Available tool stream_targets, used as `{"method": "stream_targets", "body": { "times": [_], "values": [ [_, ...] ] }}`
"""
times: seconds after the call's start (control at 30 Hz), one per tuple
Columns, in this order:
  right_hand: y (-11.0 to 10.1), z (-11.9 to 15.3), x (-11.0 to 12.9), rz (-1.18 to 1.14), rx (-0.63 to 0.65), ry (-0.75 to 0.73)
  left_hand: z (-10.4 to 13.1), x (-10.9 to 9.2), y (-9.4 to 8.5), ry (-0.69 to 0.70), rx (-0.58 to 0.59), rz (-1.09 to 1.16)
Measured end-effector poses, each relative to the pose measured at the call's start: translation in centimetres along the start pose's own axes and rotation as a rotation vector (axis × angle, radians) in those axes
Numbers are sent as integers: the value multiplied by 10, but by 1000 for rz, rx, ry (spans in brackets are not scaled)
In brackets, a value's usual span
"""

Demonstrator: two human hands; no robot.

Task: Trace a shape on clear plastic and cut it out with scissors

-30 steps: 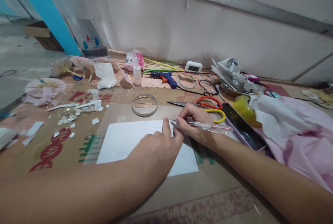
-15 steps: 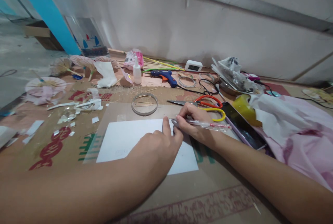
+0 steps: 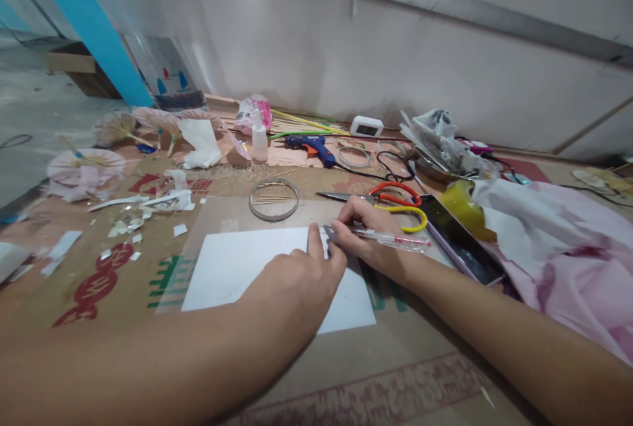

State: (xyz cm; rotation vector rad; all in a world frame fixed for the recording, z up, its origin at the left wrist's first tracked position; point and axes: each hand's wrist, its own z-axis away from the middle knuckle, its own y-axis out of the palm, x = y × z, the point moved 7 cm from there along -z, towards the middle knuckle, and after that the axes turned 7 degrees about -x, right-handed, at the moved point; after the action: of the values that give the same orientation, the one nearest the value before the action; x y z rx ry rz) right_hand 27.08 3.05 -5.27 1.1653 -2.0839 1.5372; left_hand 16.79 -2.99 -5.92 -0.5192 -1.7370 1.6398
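My right hand (image 3: 363, 228) is closed around a clear gel pen (image 3: 395, 240) with a red end, its tip low over the upper edge of a white sheet of paper (image 3: 237, 258). My left hand (image 3: 301, 271) presses on the same sheet. Its index finger is stretched out and stands apart from the thumb; the other fingers are mostly hidden. A small dark mark or object (image 3: 327, 250), too small to make out, shows between index finger and thumb. Beneath the paper lies a clear plastic sheet (image 3: 198, 225). Scissors (image 3: 341, 196) with red and yellow handles rest just beyond my right hand.
A ring (image 3: 253, 210) lies beyond the paper, near thin sticks. Behind are a blue glue gun (image 3: 324, 151), a small squeeze bottle (image 3: 260, 139) and a white digital clock (image 3: 366, 126). At right are a phone (image 3: 457, 236) and pink cloth (image 3: 558, 261); paper scraps (image 3: 180, 229) lie left.
The pen's rear end has swung slightly left and down in my right hand. My left hand stays on the paper in nearly the same spot.
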Motion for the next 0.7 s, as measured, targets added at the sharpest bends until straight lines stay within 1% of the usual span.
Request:
{"method": "stream_targets", "body": {
  "times": [0.1, 0.37, 0.53, 0.7],
  "values": [
    [0, 0, 0, 9, 0, -17, 0, 0, 0, 1, -22, -9],
    [0, 0, 1, 11, 7, -13, 0, 0, 2, -12, 8, 20],
    [-1, 0, 1, 12, 0, -14, 1, -1, -1, -1, -35, -6],
    [1, 0, -1, 4, 6, 8, 0, 0, 0, 7, -23, 1]
  ]
}}
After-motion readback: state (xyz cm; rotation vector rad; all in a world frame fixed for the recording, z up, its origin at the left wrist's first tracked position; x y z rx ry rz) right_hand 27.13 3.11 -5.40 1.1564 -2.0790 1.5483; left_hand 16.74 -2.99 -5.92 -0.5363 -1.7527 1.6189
